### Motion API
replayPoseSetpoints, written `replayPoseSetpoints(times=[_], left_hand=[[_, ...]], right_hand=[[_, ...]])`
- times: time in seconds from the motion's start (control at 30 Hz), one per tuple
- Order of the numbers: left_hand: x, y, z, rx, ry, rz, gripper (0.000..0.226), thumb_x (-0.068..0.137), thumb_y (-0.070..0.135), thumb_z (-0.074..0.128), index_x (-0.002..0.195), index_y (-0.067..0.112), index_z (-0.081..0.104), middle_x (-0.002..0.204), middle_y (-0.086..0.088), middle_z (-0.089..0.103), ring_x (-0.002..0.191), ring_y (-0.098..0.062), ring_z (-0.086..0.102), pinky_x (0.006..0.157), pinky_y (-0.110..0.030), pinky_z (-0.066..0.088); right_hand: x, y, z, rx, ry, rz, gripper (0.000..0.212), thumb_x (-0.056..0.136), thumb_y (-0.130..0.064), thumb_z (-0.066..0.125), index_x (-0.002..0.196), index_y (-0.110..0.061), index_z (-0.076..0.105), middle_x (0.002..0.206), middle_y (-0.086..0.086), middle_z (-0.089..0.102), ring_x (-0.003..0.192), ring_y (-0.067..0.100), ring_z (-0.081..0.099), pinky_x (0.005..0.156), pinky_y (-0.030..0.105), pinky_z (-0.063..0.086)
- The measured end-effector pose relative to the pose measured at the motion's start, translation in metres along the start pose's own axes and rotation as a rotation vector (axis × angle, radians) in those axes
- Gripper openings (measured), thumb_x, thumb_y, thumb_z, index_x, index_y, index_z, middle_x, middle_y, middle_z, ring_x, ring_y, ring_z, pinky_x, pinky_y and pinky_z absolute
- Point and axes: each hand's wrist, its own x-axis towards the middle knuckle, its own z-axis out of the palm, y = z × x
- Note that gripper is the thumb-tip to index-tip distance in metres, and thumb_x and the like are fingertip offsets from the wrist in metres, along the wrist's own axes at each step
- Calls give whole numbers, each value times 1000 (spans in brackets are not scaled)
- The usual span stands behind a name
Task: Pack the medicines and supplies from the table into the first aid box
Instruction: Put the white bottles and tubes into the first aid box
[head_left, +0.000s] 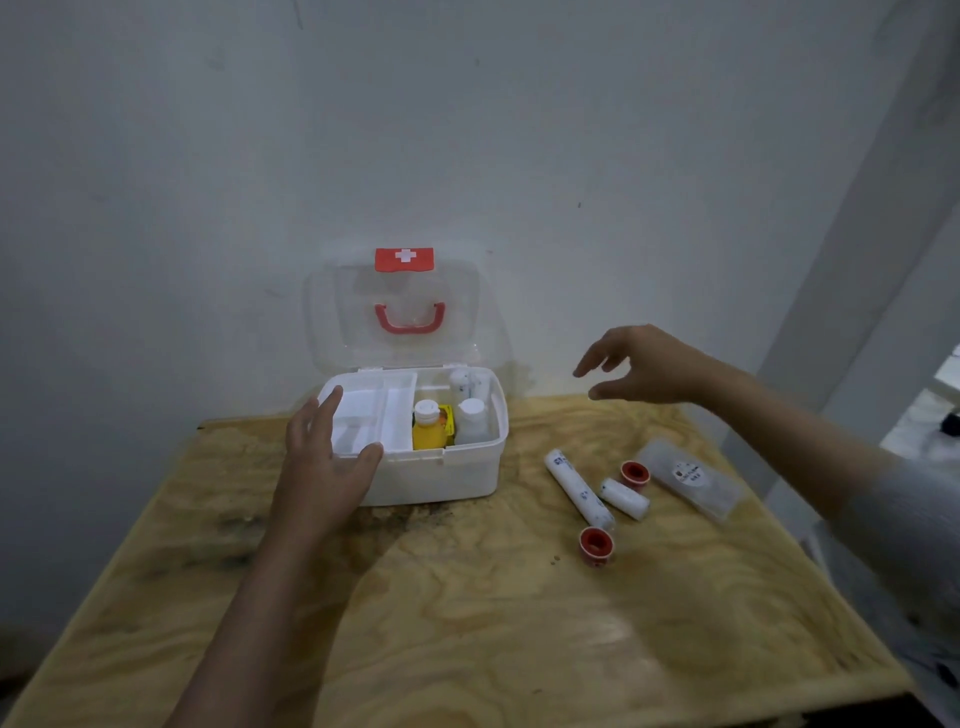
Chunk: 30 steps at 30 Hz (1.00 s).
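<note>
the left hand (324, 470) is laid against the front left corner of the first aid box (441, 478), fingers spread over the white tray (371, 415), thumb on the rim; nothing is clamped. right of the tray, a yellow bottle (428, 428) and a white bottle (472, 421) are stood inside. the right hand (641, 371) is held empty, fingers apart, above the table (467, 623). below it, two bandage rolls (579, 488), two red tape rolls (596, 544) and a clear packet (688, 478) are left unpacked.
</note>
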Motion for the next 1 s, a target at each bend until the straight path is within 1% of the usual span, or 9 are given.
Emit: replayPoseSetpoints(times=[0.17,0.3,0.37,0.47,0.57,0.73,0.8,0.87,1.0], left_hand=[[-1,2,1,-29,12,-13,73,85,27,65,146,33,26,157,-4,17,141,-26,26,106,-48,34],[-1,1,1,-17,7,-7,72,85,27,64,146,33,26,158,-4,17,142,-27,25,107,-49,33],[-2,0,0,-23,5,6,72,85,26,64,147,32,26,157,-5,17,141,-26,25,107,-48,33],[-3,2,0,-42,8,9,72,85,23,64,147,31,28,157,-5,18,141,-25,26,108,-46,32],[-4,4,0,-44,11,8,71,85,23,64,146,30,29,157,-4,18,141,-25,26,108,-46,31],[-4,1,0,-42,-1,7,69,87,25,63,146,32,28,157,-3,16,141,-26,25,108,-47,31],[-4,1,0,-39,-3,9,69,87,26,62,146,32,28,157,-3,16,141,-26,26,108,-47,32],[-4,1,0,-36,-6,11,69,87,26,62,146,32,28,157,-3,16,141,-26,26,108,-47,32],[-4,1,0,-40,-7,8,69,87,25,63,146,32,28,157,-3,16,141,-26,25,108,-46,31]], right_hand=[[-60,52,17,-3,83,215,24,73,-25,78,96,-25,70,102,0,68,87,14,63,73,26,49],[-97,87,41,-92,110,344,32,69,-43,75,98,-31,68,104,0,65,89,16,61,79,37,52],[-108,97,52,-79,98,384,35,68,-46,76,99,-33,67,107,0,64,92,17,61,81,39,53],[-117,104,66,-14,108,427,36,66,-45,78,97,-34,66,114,-2,64,101,18,60,83,39,52],[-120,105,75,-37,116,457,34,64,-48,77,95,-37,67,112,-2,63,101,19,59,83,38,52],[-120,103,82,0,177,484,25,67,-41,76,90,-35,68,106,3,63,97,21,58,81,40,53],[-120,103,83,25,202,488,22,68,-37,76,88,-33,68,103,5,62,94,22,58,78,38,52],[-120,103,84,44,223,494,24,67,-38,78,88,-30,68,100,5,62,95,23,59,75,36,51],[-121,99,74,121,323,492,30,66,-34,81,92,-21,71,102,7,69,94,23,61,79,35,50]])
